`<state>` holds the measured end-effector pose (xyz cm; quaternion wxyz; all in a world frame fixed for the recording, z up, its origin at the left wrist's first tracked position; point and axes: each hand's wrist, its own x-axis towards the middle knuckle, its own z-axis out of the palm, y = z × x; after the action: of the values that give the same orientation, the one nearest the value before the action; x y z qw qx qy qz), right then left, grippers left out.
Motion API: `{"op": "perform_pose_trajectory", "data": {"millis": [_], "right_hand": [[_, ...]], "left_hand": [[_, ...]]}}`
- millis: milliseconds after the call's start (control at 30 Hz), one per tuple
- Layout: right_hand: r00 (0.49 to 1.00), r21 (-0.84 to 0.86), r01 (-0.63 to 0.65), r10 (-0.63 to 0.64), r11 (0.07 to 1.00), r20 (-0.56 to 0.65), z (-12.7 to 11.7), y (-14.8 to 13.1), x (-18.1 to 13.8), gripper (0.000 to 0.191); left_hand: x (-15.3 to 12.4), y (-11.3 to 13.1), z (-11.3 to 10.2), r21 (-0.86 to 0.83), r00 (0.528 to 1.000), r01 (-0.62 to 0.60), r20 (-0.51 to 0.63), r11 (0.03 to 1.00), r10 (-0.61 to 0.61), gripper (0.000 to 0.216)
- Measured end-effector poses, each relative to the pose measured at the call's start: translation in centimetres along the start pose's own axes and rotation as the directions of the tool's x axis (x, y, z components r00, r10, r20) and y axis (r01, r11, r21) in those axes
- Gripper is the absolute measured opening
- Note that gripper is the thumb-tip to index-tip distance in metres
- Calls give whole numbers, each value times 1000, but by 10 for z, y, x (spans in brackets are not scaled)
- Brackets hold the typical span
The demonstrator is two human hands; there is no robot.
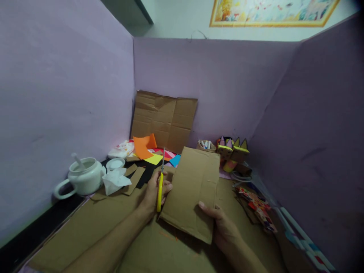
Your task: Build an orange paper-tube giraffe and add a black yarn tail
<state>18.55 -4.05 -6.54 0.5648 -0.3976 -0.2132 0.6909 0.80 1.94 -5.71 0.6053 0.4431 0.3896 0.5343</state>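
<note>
My left hand (153,191) is closed around a pair of scissors (160,191) with yellow handles, its blades pointing up and away from me. The fingertips of that hand also reach the left edge of a cardboard piece (192,185). My right hand (223,223) grips the same piece at its lower right, thumb on top and the other fingers hidden beneath. The cardboard is a tilted rectangle with a crease down its right part, raised above a larger cardboard sheet (136,246) on the table.
On the left stand a white teapot (87,178), a crumpled tissue (116,182) and cardboard strips (135,180). Behind lie an orange sheet (144,146) and a leaning cardboard panel (167,119). A marker basket (206,146) and paper crafts (233,151) stand back right. Purple walls enclose three sides.
</note>
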Motion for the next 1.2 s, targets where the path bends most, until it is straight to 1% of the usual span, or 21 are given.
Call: {"op": "perform_pose_trajectory", "data": {"millis": [67, 300, 400, 467, 567, 700, 800, 900, 1067, 1133, 1200], "right_hand": [[1000, 0, -11, 11, 1000, -13, 0, 0, 0, 46], [999, -103, 46, -48, 994, -17, 3, 4, -1, 54], [997, -122, 56, -63, 991, -55, 1, 4, 1, 57], [996, -120, 65, -72, 991, -57, 1, 4, 2, 56], [997, -110, 70, -74, 991, -28, 2, 2, 2, 52], [995, -118, 79, -85, 990, -43, 3, 0, 1, 49], [995, -114, 97, -101, 989, -28, 3, 0, 1, 46], [995, -105, 88, -92, 991, -25, 2, 0, 1, 43], [997, -92, 72, -68, 993, 45, 2, -4, -3, 37], [994, -98, 107, -103, 989, 44, 3, -7, -4, 37], [986, -117, 167, -169, 979, -1, 2, -12, -3, 39]], "left_hand": [[0, 0, -1, 0, 1000, -3, -8, 1000, 3, 53], [-2, 1, 3, -1, 1000, 3, -10, 1000, -3, 54], [-2, 0, 4, -1, 1000, -4, -6, 1000, 4, 55], [-2, 0, 4, 1, 1000, -7, -5, 1000, 7, 55], [-1, -2, 4, -2, 1000, -8, 2, 1000, 8, 54], [1, -5, 3, 6, 1000, -13, -10, 1000, 13, 53], [2, -6, 3, 16, 1000, -24, -7, 1000, 24, 52], [1, -5, 3, 18, 1000, -23, -1, 1000, 23, 51], [-3, -2, 4, 0, 1000, -3, 4, 1000, 3, 51], [-3, -1, 4, 6, 1000, -22, 8, 1000, 22, 49], [-3, 0, 5, 18, 998, -60, 15, 998, 59, 45]]}}
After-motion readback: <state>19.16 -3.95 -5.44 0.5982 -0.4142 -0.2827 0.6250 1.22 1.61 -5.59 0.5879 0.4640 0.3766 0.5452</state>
